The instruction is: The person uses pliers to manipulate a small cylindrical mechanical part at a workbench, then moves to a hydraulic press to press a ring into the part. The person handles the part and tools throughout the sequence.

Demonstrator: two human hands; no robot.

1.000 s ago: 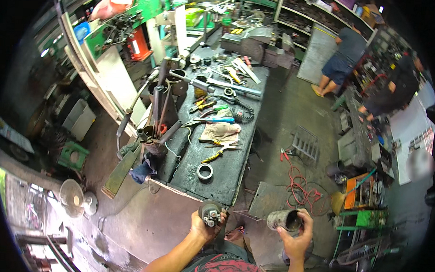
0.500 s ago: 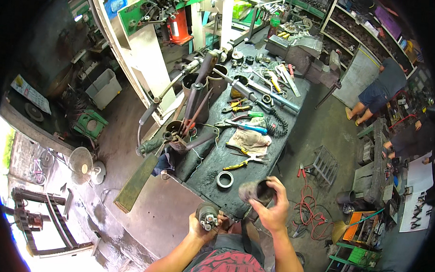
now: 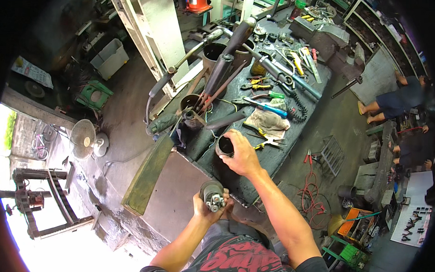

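Low in front of my body, my left hand [image 3: 206, 207] is closed around a dark cylindrical metal part [image 3: 212, 192]. Several shiny round pieces show at the end facing up. Farther out over the near end of the workbench [image 3: 221, 172], my right hand [image 3: 243, 156] grips a hollow dark metal sleeve [image 3: 225, 147] by its side, its open mouth showing. Whether the sleeve touches the bench cannot be told. Just beyond this hand lie yellow-handled pliers [image 3: 270, 143] and a crumpled cloth [image 3: 268, 122], with blue-handled pliers [image 3: 271, 109] across the cloth.
Cans [image 3: 190, 102] holding long tools stand along the bench's left side. A vise [image 3: 324, 41] sits at the far right end. Red cables [image 3: 311, 189] and a metal rack [image 3: 331, 156] lie on the floor at right. Another person [image 3: 393, 101] is by the far right shelves.
My right hand has carried the sleeve leftward and away from me, over the bench. The metal ring on the bench is no longer visible. My left hand still holds its part; the view has shifted.
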